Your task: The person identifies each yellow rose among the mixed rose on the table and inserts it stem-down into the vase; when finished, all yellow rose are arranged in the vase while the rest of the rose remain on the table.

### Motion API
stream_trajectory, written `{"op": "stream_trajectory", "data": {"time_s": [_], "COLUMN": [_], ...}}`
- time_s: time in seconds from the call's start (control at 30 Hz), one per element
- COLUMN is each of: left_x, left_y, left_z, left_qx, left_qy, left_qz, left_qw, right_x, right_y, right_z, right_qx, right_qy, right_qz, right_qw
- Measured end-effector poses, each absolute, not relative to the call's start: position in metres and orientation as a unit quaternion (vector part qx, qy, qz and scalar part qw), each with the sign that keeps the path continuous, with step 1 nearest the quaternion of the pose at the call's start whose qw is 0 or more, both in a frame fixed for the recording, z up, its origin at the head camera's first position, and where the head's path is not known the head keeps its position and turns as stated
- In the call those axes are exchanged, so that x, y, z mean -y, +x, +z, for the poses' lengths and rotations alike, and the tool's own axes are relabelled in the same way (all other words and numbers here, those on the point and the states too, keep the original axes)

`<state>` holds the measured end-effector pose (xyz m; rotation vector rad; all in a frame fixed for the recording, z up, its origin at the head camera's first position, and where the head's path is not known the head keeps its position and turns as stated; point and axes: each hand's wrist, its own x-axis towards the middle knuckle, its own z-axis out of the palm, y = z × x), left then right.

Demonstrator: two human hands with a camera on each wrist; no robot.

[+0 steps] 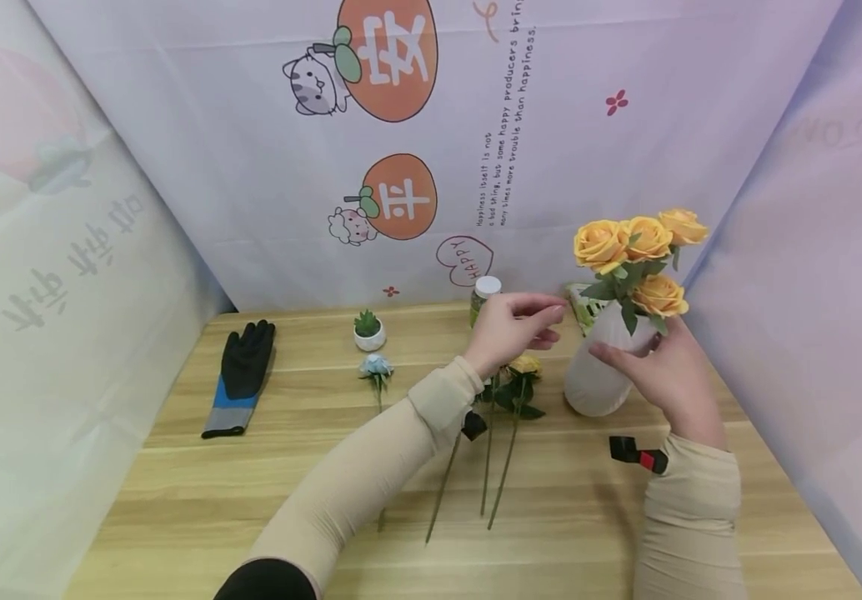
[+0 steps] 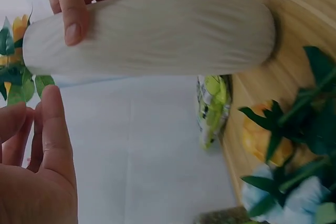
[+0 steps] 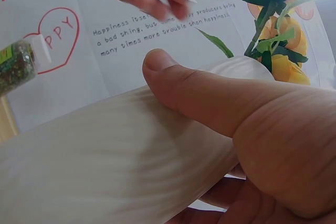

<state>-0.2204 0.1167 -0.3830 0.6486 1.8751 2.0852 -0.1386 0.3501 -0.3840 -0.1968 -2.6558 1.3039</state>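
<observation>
My right hand [image 1: 674, 375] grips the upper part of a white vase [image 1: 598, 379], its thumb across the near side. Several yellow roses [image 1: 643, 242] stand in the vase, their green leaves hanging over the rim. My left hand [image 1: 517, 329] hovers left of the vase mouth, fingers loosely bent. In the left wrist view its fingertips [image 2: 52, 98] are close to the leaves, with nothing visibly held. Under the left forearm lie a yellow rose [image 1: 525, 365] and other long-stemmed flowers, partly hidden. A blue flower [image 1: 376, 367] lies farther left.
A black, blue and grey work glove [image 1: 243, 375] lies at the left. Along the back are a small potted succulent [image 1: 368, 331], a white-capped jar [image 1: 487, 289] and a green-and-white packet [image 1: 585, 307]. Fabric walls [image 1: 551, 150] border the wooden table [image 1: 311, 467].
</observation>
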Motion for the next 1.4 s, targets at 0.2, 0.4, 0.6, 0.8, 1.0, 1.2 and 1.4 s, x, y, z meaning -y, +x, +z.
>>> {"op": "stream_trajectory", "data": {"time_s": [0.2,0.4,0.6,0.8,1.0,1.2,1.4], "left_x": [-0.095,-0.084,-0.078,-0.075,-0.072,-0.069,-0.07], "left_y": [-0.208,-0.194,-0.186,-0.182,-0.182,-0.183,-0.184], "left_z": [-0.402,-0.426,-0.453,-0.473,-0.485,-0.493,-0.497], "left_qx": [-0.679,-0.731,-0.827,-0.873,-0.888,-0.903,-0.911], "left_qy": [0.194,0.208,0.253,0.281,0.285,0.291,0.303], "left_qz": [0.69,0.631,0.489,0.387,0.347,0.301,0.268], "left_qw": [0.161,0.155,0.113,0.096,0.1,0.098,0.079], "right_x": [-0.351,-0.35,-0.35,-0.349,-0.349,-0.35,-0.349], "right_y": [-0.137,-0.136,-0.136,-0.135,-0.137,-0.136,-0.136], "right_z": [-0.383,-0.384,-0.383,-0.382,-0.382,-0.382,-0.38], "right_qx": [0.894,0.892,0.892,0.891,0.894,0.898,0.896], "right_qy": [-0.081,-0.079,-0.082,-0.077,-0.076,-0.078,-0.079], "right_qz": [0.435,0.439,0.441,0.442,0.437,0.429,0.434], "right_qw": [0.07,0.071,0.061,0.061,0.065,0.065,0.058]}}
